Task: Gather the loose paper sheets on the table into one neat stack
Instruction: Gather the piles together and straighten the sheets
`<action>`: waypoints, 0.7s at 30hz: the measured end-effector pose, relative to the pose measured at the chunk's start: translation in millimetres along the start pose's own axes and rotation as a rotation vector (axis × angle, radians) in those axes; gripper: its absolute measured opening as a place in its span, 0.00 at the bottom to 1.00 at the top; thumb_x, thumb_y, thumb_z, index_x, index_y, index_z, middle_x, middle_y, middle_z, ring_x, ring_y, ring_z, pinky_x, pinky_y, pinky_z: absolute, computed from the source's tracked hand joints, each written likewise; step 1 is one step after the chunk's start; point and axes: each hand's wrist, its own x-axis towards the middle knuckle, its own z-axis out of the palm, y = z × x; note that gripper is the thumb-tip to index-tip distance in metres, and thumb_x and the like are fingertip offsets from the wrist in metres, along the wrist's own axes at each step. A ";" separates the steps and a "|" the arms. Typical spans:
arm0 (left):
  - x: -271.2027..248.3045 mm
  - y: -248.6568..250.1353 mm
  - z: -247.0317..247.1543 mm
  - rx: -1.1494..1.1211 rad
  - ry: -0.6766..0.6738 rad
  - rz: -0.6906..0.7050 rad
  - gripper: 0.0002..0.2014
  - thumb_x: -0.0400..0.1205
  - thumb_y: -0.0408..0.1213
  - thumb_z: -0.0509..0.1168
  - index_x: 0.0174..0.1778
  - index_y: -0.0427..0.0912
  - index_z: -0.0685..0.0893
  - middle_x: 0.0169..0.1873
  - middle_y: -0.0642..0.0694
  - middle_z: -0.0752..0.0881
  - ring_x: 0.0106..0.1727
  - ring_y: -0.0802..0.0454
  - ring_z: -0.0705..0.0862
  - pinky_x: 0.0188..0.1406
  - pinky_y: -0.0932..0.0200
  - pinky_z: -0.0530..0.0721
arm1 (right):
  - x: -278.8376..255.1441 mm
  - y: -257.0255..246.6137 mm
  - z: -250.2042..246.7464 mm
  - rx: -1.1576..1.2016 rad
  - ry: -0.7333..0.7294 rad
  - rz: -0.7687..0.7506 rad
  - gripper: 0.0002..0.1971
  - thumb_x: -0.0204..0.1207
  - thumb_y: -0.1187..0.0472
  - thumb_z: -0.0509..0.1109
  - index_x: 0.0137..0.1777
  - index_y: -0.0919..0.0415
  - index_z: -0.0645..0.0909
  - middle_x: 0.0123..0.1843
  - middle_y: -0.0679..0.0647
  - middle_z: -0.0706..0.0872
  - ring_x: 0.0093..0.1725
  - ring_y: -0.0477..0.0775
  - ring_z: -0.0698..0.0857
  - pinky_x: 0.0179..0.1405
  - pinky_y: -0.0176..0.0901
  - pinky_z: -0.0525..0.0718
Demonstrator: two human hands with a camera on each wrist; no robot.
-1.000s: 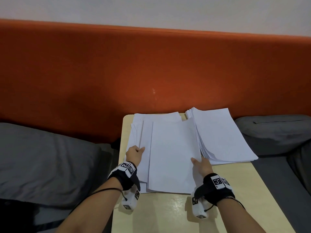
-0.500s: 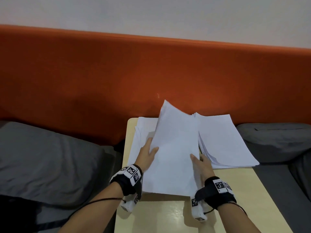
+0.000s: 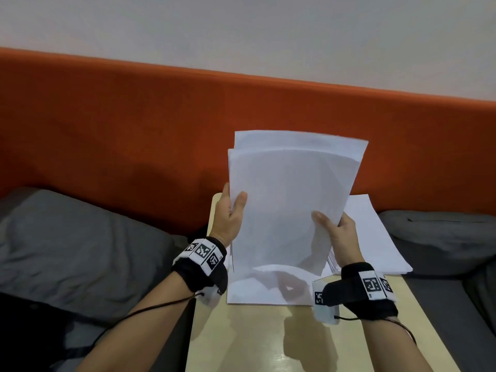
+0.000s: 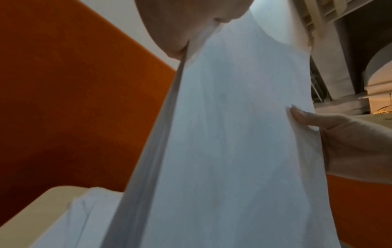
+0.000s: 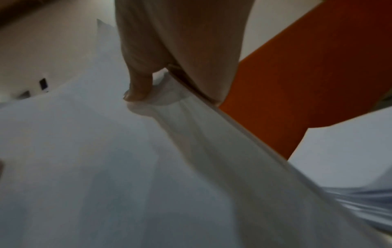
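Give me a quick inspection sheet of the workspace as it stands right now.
Surface: pale wooden table, near part bare.
Job's things: held bundle of sheets raised upright over the table, top edges uneven; one flat sheet lies beneath it; thick stack lies at the table's right.
Clutter: nothing seen.
Grippers: left hand grips the bundle's left edge; right hand grips its right edge, thumbs in front.
Cables: thin black cable runs from the left wristband; another trails from the right wristband.
Surroundings: orange backrest, grey cushions on both sides, pale wall above.
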 end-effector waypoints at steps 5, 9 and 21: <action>0.3 10.6 1.2 0.050 0.040 0.103 0.05 0.78 0.55 0.57 0.44 0.61 0.76 0.33 0.58 0.83 0.35 0.52 0.80 0.37 0.42 0.82 | -8.1 -11.3 1.7 0.039 0.031 -0.011 0.06 0.71 0.64 0.76 0.45 0.57 0.83 0.41 0.49 0.89 0.38 0.45 0.87 0.34 0.33 0.83; 0.8 23.9 7.2 0.047 0.057 0.167 0.11 0.79 0.56 0.55 0.41 0.56 0.76 0.32 0.44 0.79 0.34 0.46 0.76 0.36 0.38 0.80 | -12.3 -27.9 -0.4 0.057 0.057 -0.064 0.03 0.75 0.65 0.71 0.44 0.57 0.83 0.32 0.43 0.90 0.31 0.36 0.87 0.29 0.27 0.82; -2.6 14.2 7.8 -0.046 0.035 0.027 0.12 0.78 0.54 0.60 0.50 0.53 0.80 0.42 0.58 0.87 0.43 0.56 0.84 0.47 0.52 0.82 | -10.2 -30.7 -2.8 0.005 0.058 -0.100 0.12 0.79 0.60 0.66 0.35 0.50 0.84 0.30 0.39 0.86 0.32 0.38 0.84 0.31 0.30 0.80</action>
